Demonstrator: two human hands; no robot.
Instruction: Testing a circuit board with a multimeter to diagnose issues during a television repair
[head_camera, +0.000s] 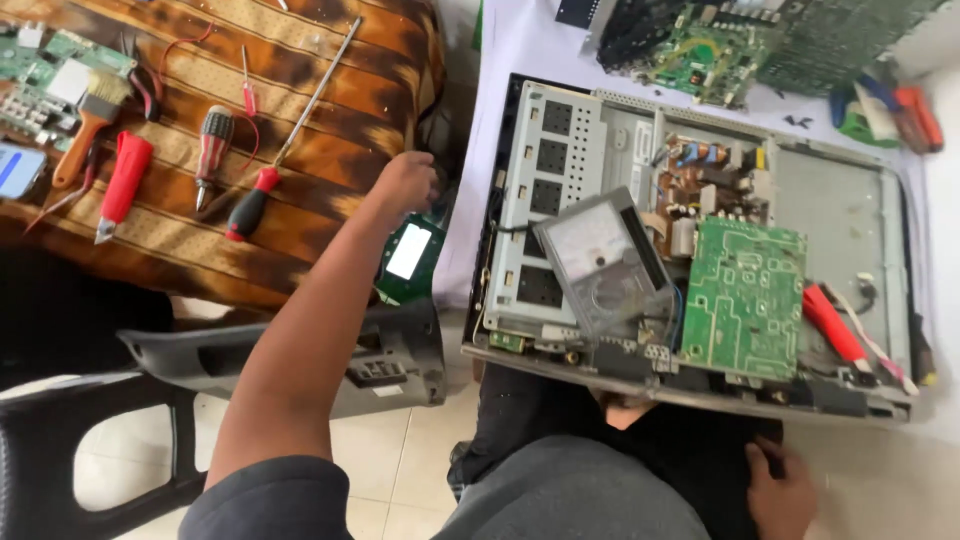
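Nearest, right hand (782, 490) rests loosely curled on the lap; left hand (407, 184) fisted at the striped cloth (330, 120) edge.

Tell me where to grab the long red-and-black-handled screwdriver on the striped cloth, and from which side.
Grip the long screwdriver by its red-and-black handle at the lower-left end, coming from above. It lies flat and diagonal on the striped cloth, with the thin shaft pointing up-right. The left hand is just right of it.
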